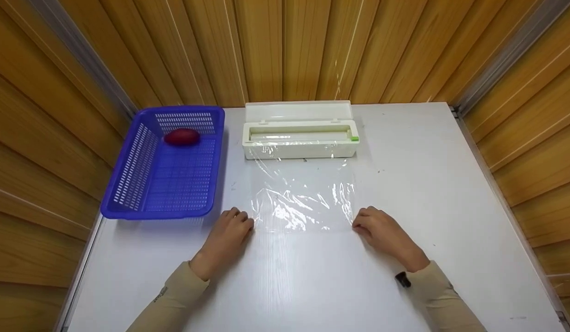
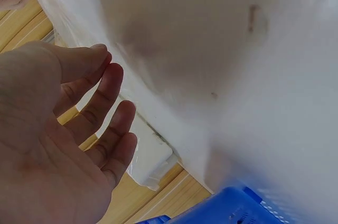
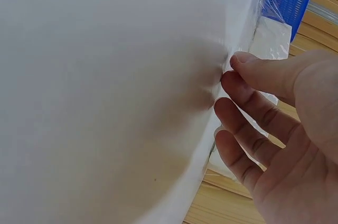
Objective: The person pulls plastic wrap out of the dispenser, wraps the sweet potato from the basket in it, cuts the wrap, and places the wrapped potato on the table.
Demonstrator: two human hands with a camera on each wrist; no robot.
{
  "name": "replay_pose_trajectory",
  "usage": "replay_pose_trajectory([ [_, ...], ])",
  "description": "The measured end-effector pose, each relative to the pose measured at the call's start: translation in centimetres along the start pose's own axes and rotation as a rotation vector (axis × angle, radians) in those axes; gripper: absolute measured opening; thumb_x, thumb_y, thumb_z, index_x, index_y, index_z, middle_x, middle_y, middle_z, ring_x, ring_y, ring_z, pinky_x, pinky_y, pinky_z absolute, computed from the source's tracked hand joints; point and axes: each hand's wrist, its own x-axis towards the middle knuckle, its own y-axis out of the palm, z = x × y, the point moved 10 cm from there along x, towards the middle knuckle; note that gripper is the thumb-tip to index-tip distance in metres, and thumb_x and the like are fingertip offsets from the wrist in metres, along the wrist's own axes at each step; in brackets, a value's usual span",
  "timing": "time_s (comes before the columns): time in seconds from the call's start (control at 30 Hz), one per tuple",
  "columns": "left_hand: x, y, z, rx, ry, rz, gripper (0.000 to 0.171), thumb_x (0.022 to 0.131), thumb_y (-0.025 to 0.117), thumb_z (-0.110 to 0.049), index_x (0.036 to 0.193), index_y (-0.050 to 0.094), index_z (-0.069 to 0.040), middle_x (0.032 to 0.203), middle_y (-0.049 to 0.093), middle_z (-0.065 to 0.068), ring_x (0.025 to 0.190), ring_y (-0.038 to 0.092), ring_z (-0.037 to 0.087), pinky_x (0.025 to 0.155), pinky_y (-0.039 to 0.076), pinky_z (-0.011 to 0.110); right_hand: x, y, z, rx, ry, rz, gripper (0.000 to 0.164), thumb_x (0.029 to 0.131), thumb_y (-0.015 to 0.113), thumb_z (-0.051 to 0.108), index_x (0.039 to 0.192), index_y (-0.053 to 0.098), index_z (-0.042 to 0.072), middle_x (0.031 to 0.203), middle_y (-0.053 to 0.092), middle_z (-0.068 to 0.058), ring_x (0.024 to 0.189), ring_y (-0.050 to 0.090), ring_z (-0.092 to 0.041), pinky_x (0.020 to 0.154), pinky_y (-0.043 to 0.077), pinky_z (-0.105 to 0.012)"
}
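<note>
A clear sheet of plastic wrap stretches from a white wrap dispenser box toward me over the white table. Its near left corner is pinched between the thumb and forefinger of my left hand. My right hand pinches the near right corner in the same way. In the left wrist view the left hand has its other fingers loosely bent. Seen from the right wrist, the right hand brings thumb and forefinger together at the film's edge. The dispenser's lid stands raised at the back.
A blue plastic basket stands on the left of the table, with a dark red oblong item inside near its back. A small green piece sits at the dispenser's right end. Wood-panelled walls enclose the table.
</note>
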Motion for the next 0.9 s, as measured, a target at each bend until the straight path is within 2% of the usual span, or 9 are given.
replay_pose_trajectory([
  [0.17, -0.7, 0.0, 0.6, -0.003, -0.032, 0.043, 0.010, 0.089, 0.076, 0.004, 0.093, 0.074, -0.005, 0.089, 0.070, 0.008, 0.086, 0.058, 0.028, 0.079, 0.052, 0.041, 0.1, 0.0, 0.0, -0.021, 0.013, 0.015, 0.011, 0.091, 0.082, 0.001, 0.092, 0.081, 0.012, 0.094, 0.071, 0.005, 0.088, 0.063, -0.013, 0.077, 0.057, -0.031],
  [0.3, -1.0, -0.5, 0.8, -0.017, -0.046, 0.056, 0.006, 0.091, 0.078, 0.002, 0.091, 0.074, -0.003, 0.086, 0.069, 0.009, 0.083, 0.058, 0.027, 0.075, 0.052, 0.040, 0.2, 0.0, 0.0, -0.027, 0.018, 0.021, 0.012, 0.090, 0.082, 0.000, 0.090, 0.081, 0.012, 0.094, 0.071, 0.004, 0.088, 0.063, -0.015, 0.077, 0.057, -0.032],
  [0.57, -0.9, -2.3, 0.7, -0.019, -0.029, -0.010, 0.013, 0.087, 0.085, -0.004, 0.090, 0.073, -0.006, 0.085, 0.069, 0.006, 0.080, 0.058, 0.026, 0.073, 0.051, 0.038, 0.2, 0.2, 0.5, -0.065, -0.012, 0.009, 0.015, 0.086, 0.086, -0.001, 0.086, 0.082, 0.013, 0.088, 0.069, 0.005, 0.082, 0.061, -0.014, 0.072, 0.053, -0.030],
  [0.7, -0.8, -3.0, 0.6, -0.012, -0.019, -0.039, 0.016, 0.085, 0.087, -0.006, 0.090, 0.072, -0.007, 0.085, 0.068, 0.006, 0.079, 0.058, 0.027, 0.072, 0.051, 0.038, 0.3, 0.2, 0.6, -0.079, -0.001, 0.007, 0.013, 0.086, 0.086, 0.000, 0.087, 0.083, 0.012, 0.088, 0.070, 0.005, 0.082, 0.061, -0.014, 0.072, 0.052, -0.031],
  [0.9, -0.6, -4.1, 0.3, -0.014, -0.018, -0.049, 0.018, 0.085, 0.088, -0.007, 0.093, 0.073, -0.006, 0.089, 0.070, 0.007, 0.085, 0.061, 0.029, 0.078, 0.052, 0.040, 0.4, 0.4, 0.7, -0.100, 0.017, 0.012, 0.013, 0.085, 0.086, -0.001, 0.087, 0.084, 0.012, 0.089, 0.071, 0.003, 0.083, 0.063, -0.017, 0.072, 0.052, -0.033],
])
